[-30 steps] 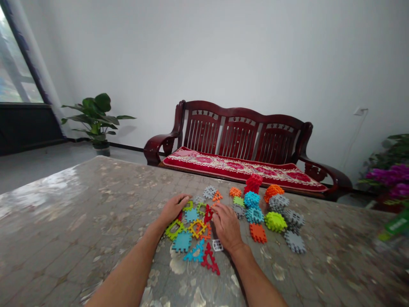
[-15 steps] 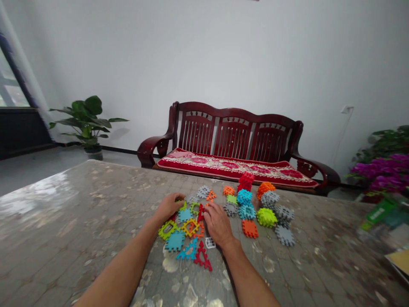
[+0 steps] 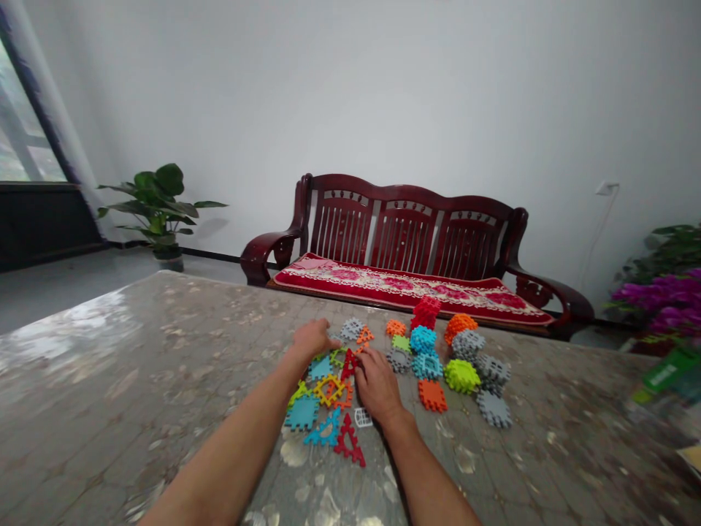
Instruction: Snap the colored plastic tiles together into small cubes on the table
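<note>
Flat, notched interlocking building pieces lie loosely on the table between my forearms. My left hand (image 3: 313,340) reaches over the far left of them, thumb and fingers apart, covering a grey piece's spot. My right hand (image 3: 377,383) has its fingers curled at a red triangular piece (image 3: 349,364); their tips are partly hidden. Around them are a light-blue square (image 3: 320,367), a yellow frame (image 3: 328,391), a teal square (image 3: 302,413), a blue triangle (image 3: 325,431), another red triangle (image 3: 349,441) and a white window-like piece (image 3: 362,417).
Stacks of pieces sorted by colour stand to the right: red (image 3: 426,313), blue (image 3: 423,339), lime (image 3: 462,375) and grey (image 3: 493,372). A patterned cloth covers the table (image 3: 136,380). Behind it is a wooden bench (image 3: 399,226); a potted plant (image 3: 164,204) stands left.
My left hand has moved forward and right, from a lime piece toward a grey one. My right hand stays by the red triangle, which shows broader now. The view has shifted slightly.
</note>
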The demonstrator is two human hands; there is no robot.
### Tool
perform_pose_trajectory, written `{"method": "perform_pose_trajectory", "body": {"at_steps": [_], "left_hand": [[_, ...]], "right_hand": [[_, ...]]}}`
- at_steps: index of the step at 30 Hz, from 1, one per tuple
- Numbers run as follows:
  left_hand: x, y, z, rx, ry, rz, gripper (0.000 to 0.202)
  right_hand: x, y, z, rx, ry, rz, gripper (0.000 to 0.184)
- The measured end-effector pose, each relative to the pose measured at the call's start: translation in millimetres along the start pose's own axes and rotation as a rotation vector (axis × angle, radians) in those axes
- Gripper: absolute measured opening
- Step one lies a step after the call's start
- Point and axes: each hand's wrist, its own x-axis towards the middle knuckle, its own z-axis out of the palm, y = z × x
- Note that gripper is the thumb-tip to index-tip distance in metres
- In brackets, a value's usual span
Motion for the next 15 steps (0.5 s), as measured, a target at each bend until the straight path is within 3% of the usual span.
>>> {"method": "perform_pose_trajectory", "body": {"at_steps": [3,15], "left_hand": [[6,-2,-1.3,-0.022,-0.057,-0.005,0.055],[15,-6,4.6,-0.143,-0.080,-0.044,0.048]], "right_hand": [[0,1,1,-0.004,0.002,0.002,0.034],[0,6,7,-0.013,0.014,-0.016,0.038]]}}
